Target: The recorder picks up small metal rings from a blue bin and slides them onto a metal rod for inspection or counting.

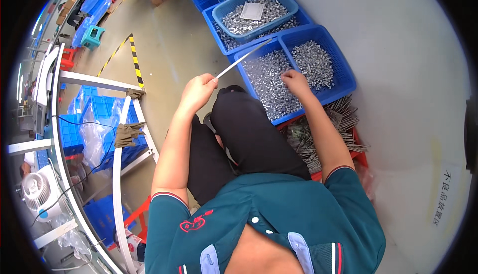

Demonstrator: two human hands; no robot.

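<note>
My left hand (198, 93) is closed round one end of a thin, straight metal rod (244, 59). The rod slants up to the right, its far end over the rim of a two-part blue plastic basket (347, 70). Small silver metal parts (269, 82), which look like nuts or short sleeves, fill both compartments. Above the near part of the basket, by its divider, is my right hand (296, 82), its fingers pinched together. Whatever those fingertips hold, if anything, is too small to make out.
Behind stands a lighter blue tub (219, 15) of similar parts with a white card (252, 11) on top. Many metal rods (343, 117) lie in a red crate under my right forearm. A white frame (117, 184) and a fan (40, 189) are at left; a pale wall (398, 75) borders the right.
</note>
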